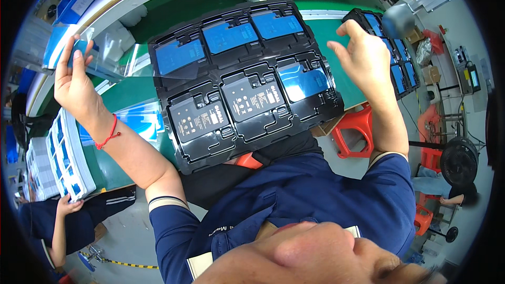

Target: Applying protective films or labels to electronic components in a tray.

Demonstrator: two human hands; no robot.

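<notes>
My left hand (79,81), raised at the left, pinches a clear plastic film (138,62) with a blue patch by the fingertips. The film stretches right, over the left edge of a black moulded tray (247,63). Flat packs that look like batteries lie in the tray. The far row has blue film (230,38) on top. In the near row, two packs (200,118) show bare black printed faces, and the right one carries a shiny blue film (304,81). My right hand (365,55) hovers off the tray's right side, thumb and forefinger apart, holding nothing visible.
A second black tray (402,66) with blue-covered packs stands at the right. Blue film sheets (139,121) lie left of the near tray on the green table (108,160). At the lower left, another person's hand (68,206) touches a white tray stack (71,163). A red stool (353,131) stands right.
</notes>
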